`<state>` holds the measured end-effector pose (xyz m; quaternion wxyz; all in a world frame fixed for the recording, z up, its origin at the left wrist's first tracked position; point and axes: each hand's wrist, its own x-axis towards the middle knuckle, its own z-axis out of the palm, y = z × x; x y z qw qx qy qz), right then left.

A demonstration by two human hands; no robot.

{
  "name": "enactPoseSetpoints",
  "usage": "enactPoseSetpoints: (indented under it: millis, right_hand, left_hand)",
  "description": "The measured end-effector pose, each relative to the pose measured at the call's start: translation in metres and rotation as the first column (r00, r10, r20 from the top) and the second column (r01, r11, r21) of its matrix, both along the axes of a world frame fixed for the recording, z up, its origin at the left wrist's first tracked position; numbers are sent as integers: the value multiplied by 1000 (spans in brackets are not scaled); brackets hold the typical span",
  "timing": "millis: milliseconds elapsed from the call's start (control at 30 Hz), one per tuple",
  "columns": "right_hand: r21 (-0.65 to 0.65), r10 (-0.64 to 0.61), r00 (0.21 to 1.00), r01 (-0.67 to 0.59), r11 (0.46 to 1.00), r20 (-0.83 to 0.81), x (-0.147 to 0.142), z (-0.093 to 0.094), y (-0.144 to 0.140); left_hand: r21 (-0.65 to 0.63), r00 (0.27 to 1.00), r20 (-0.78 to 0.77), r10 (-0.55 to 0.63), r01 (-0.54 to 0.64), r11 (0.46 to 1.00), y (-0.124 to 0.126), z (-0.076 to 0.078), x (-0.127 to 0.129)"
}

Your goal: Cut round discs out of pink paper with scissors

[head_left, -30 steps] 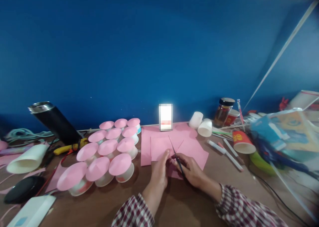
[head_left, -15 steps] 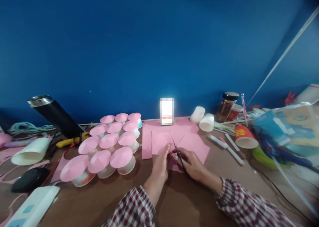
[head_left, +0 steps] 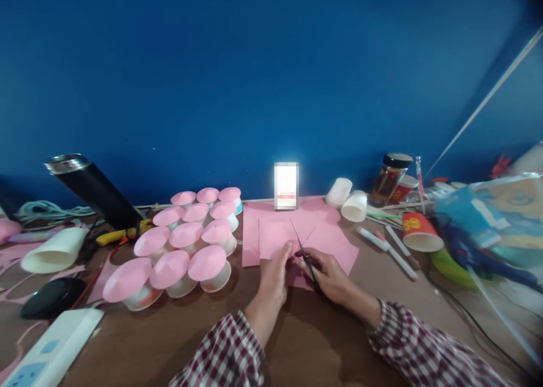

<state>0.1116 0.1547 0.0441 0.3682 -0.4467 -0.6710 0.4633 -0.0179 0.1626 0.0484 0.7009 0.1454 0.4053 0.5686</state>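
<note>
My right hand point(head_left: 333, 276) is closed around the dark handles of a pair of scissors point(head_left: 308, 259), whose thin blades point forward and slightly left. A piece of pink paper point(head_left: 275, 239) is pinched in my left hand point(head_left: 275, 276), thumb on top. The blades lie along this paper, and a straight cut or edge shows just to their right. Both hands are close together, their fingertips partly hidden behind each other. Beneath the held piece, larger pink paper point(head_left: 250, 228) lies on the brown table point(head_left: 314, 342).
Left of my hands, several paper cups point(head_left: 216, 278) stand in rows under pink cones point(head_left: 207, 262). A black flask point(head_left: 95, 192) leans farther left, behind a power strip point(head_left: 55, 344). Markers point(head_left: 401, 262), a red cup point(head_left: 422, 232) and a lidded jar point(head_left: 390, 180) are at right.
The view has shifted slightly, with the table things sitting a little higher. Both hands keep nearly the same place and grip on the paper and scissors.
</note>
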Motion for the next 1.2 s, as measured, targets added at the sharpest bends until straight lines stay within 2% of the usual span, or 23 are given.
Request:
enactPoseSetpoints:
  millis: [333,467,600,800,1200]
  right_hand:
    - [-34,-1,1000,2,999,25,-1,7,0]
    - [-53,9,1000,-8,999,16,0,7,0]
    - [-73,9,1000,-8,997,8,0,7,0]
    - [-40,27,1000,-26,999,15,0,5,-2]
    - [-11,20,999,-20,1000,31,1,2,0]
  left_hand:
    - [-23,999,31,-15,16,1000,1,-4,0]
    - [-12,999,34,0,0,1000,1,-2,0]
    - [-66,999,3,42,-41,997,1,0,0]
    - [-57,998,-13,58,-59,997,2,-4,0]
    - [-40,998,-18,65,-65,997,2,-2,1]
